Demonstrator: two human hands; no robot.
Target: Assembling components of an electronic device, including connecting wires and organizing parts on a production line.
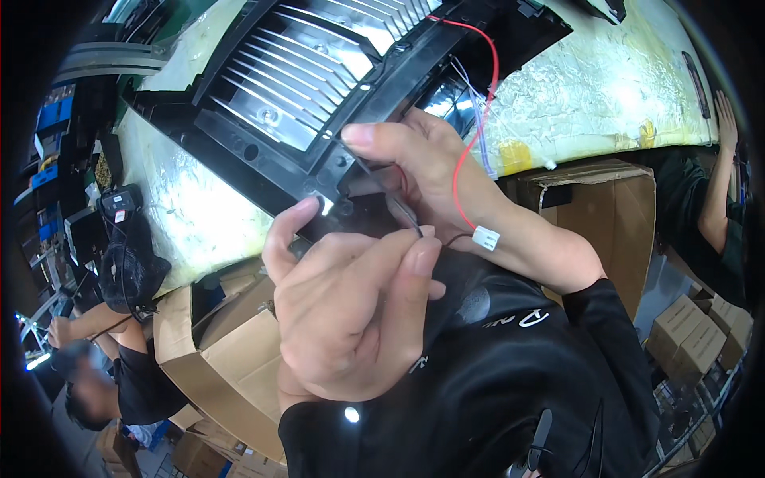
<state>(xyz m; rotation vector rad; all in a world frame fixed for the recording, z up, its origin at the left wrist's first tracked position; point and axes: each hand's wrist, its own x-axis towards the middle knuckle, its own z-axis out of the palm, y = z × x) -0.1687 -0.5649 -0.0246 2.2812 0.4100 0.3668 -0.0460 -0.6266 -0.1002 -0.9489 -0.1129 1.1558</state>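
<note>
A black plastic housing (231,139) with a finned metal heat sink (287,84) set in it is tilted in front of me. My right hand (426,159) grips its near edge, thumb on top by the black wire, other fingers partly hidden. My left hand (351,311) pinches the black wire (392,193) between thumb and forefinger, while another fingertip touches the housing's lower corner. A red wire (495,68) loops from the housing over my right wrist to a small white connector (486,237), which hangs against that forearm. Thin pale wires (480,119) come out behind the right hand.
Under the housing is a work surface covered in clear film (590,103). Open cardboard boxes (239,350) (606,215) stand below its near edge, left and right. One person (135,366) is at the left, and another person's arm (721,175) is at the right. Stacked cartons (685,338) sit lower right.
</note>
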